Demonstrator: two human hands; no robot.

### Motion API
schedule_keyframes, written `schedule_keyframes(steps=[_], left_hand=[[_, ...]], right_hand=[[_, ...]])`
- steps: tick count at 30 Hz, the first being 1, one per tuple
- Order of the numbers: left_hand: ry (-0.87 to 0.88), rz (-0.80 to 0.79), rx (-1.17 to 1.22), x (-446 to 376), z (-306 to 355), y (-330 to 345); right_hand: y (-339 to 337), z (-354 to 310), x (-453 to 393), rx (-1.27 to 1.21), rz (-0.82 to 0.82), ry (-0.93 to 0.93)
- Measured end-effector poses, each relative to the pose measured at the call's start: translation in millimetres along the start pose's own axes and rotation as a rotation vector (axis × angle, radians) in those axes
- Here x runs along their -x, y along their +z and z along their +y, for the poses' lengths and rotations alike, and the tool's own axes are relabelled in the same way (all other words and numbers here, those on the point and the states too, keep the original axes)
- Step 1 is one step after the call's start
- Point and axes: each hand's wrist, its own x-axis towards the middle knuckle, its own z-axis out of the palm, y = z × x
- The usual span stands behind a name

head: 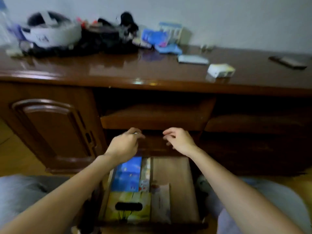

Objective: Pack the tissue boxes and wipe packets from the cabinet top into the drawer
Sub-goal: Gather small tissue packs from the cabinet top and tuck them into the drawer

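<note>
Far left on cabinet top [118,65]: blurred white-and-black headset [50,32], dark tangled clutter beside it, not task items as far as visible. Left of centre, below: left hand [125,143], ring on one finger, fingers loosely curled, nothing visibly held, hovering over back end of open drawer [170,173]. In drawer's left side: blue packet [127,174], yellow-green tissue box [128,206] with dark oval slot nearer the person, slim patterned packet [145,173] wedged just beside the blue one. Pale packet [160,201] lying in drawer's right half, bare wood behind it. Centre top: blue packets and box [162,39] heaped near wall, too blurred to count. Right hand [179,141] level with left, fingers loosely bent, empty, well apart from any item. Right of that on top: flat pale wipe packet [192,59], then white tissue box [220,70] near front edge. Far right: dark phone-like slab [290,61].

Step judged: between loads, some items stowed, hands free and reaching up. Next move likely: lift hands to cabinet top, take the nearer white box or flat packet, set it in drawer's bare right half. Needs a raise over the top's front edge; heavy motion blur, so aim uncertain.
</note>
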Motion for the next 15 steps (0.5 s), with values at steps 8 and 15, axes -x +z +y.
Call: schedule_keyframes(steps=[8, 15], left_hand=[[0.244, 0.453, 0.021, -98, 71, -144], [0.282, 0.411, 0.051, -211, 109, -158]], right_hand=[[-173, -73, -26, 0.348, 0.951, -0.359], [-242, -37, -84, 0.508, 0.426, 0.074]])
